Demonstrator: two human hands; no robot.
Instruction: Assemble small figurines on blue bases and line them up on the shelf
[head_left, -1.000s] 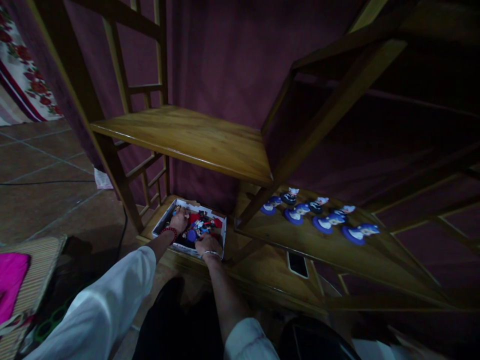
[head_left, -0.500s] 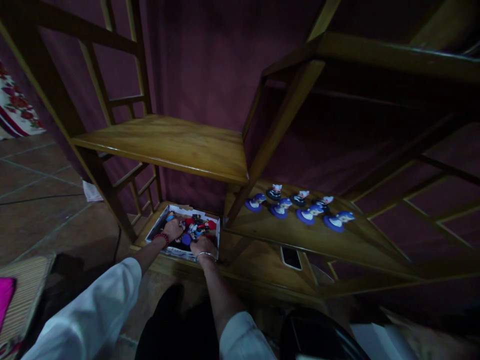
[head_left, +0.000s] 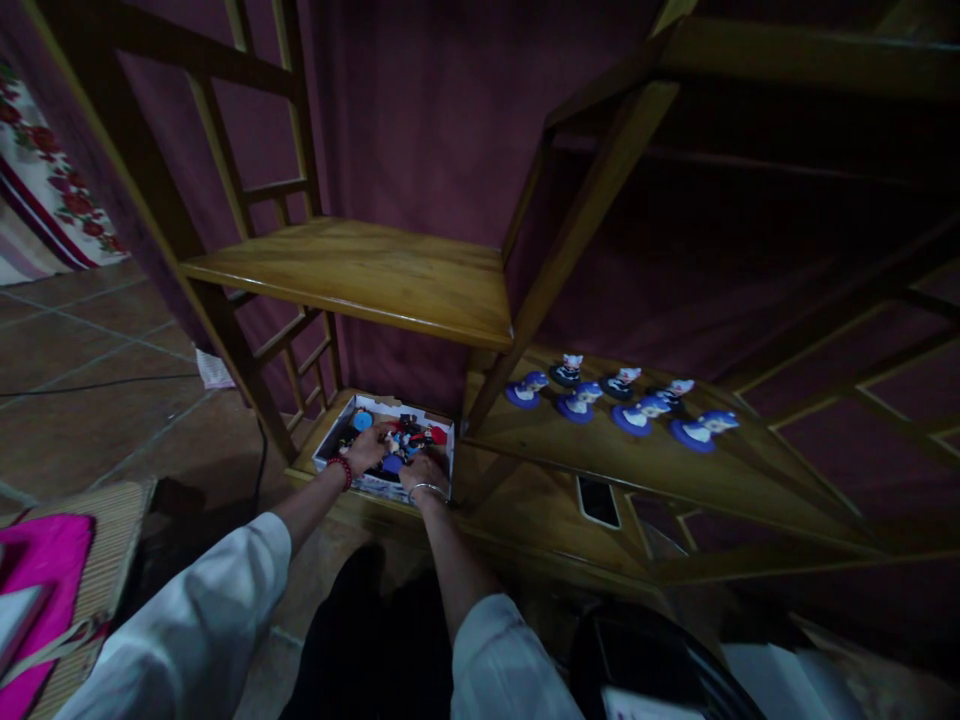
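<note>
A shallow white cardboard box (head_left: 384, 486) rests on the low wooden ledge, filled with small jumbled figurines (head_left: 409, 437) in red, blue, black and white. My left hand (head_left: 367, 450), with a red bead bracelet at the wrist, reaches into the middle of the box among them. Beside it, my right hand (head_left: 424, 470), wearing a silver bangle, dips into the box's right part. The fingers of both hands are partly lost among the figurines, so any hold is unclear. A light-blue round piece (head_left: 362, 419) shows at the box's back left, and a purple round base (head_left: 392, 463) lies between my hands.
To the right, several purple-based figurines (head_left: 636, 413) stand in a row on a shelf (head_left: 675, 465), with black-and-white ones (head_left: 622, 381) behind. A phone (head_left: 598, 501) lies on the ledge below. Above the box juts a wooden shelf (head_left: 360, 275). A black chair-like object (head_left: 645, 655) stands lower right.
The whole scene has shifted slightly right and up in view. My hands are still in the box; the light-blue round piece now shows more plainly behind my left hand.
</note>
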